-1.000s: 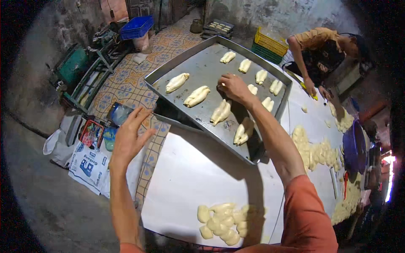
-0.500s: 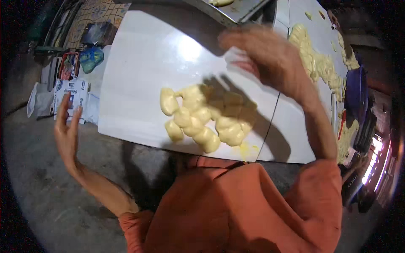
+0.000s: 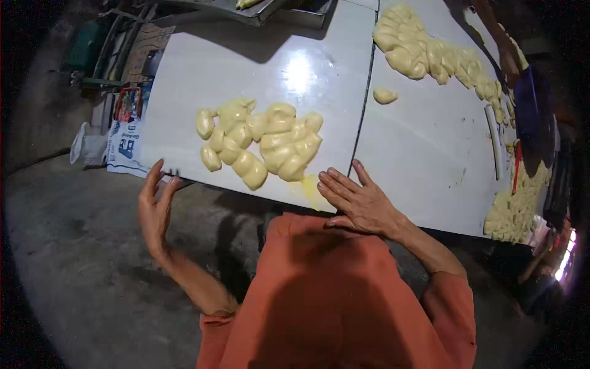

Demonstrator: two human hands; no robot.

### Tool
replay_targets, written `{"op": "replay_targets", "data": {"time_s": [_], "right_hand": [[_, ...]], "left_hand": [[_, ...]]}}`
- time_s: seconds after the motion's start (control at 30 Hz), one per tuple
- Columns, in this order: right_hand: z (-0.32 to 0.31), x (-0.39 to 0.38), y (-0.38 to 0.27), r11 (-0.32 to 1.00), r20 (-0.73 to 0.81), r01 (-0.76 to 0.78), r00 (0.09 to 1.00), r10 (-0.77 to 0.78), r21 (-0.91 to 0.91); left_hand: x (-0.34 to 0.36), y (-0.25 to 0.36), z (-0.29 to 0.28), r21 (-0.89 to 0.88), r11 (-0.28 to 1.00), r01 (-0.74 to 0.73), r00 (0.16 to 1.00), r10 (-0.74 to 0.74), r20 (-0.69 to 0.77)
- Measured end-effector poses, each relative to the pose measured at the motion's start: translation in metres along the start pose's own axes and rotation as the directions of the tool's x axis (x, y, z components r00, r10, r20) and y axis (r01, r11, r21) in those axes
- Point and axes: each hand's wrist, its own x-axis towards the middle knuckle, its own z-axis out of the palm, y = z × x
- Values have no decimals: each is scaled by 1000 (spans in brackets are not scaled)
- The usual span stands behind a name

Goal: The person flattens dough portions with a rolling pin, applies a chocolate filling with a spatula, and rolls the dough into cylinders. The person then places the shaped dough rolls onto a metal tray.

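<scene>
- Setting the right hand down flat at the near edge of the white table looks a sound posture: its fingers are straight, its thumb apart, and it grips nothing.
- Its fingertips lie just beside an oily yellow smear; a light, level palm would suit that slick surface best.
- The dough pieces sit in a loose cluster on the table, forward of the hands and between them. Many touch, so soft, oiled fingers would probably dent them least.
- The left hand is at the near left edge, fingers curled loosely, thumb parted, holding nothing; whether its tips touch the table is hard to tell.
- A metal tray, cut off by the top edge, shows one pale dough roll inside.
- A purple basin stands at the right; its contents cannot be made out.
- At far left, a red basket holds small, blurred items.
</scene>
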Motion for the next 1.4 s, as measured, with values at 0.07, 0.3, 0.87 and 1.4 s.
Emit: {"op": "replay_targets", "data": {"time_s": [0.07,0.3,0.87,1.4], "right_hand": [[-7,-13,2,999,-23,34,999,-35,-11],[-4,-18,-8,972,-248,196,955,-160,128],[27,-238,73,362,-361,-931,350,865,-34],[24,-216,118,292,-376,-946,222,899,140]], "left_hand": [[-11,28,6,-4,1000,12,1000,-12,-15],[-48,49,32,-62,998,-24,1000,25,14],[-90,41,88,-37,996,-86,991,89,102],[-91,109,124,20,993,-115,953,105,283]]}}
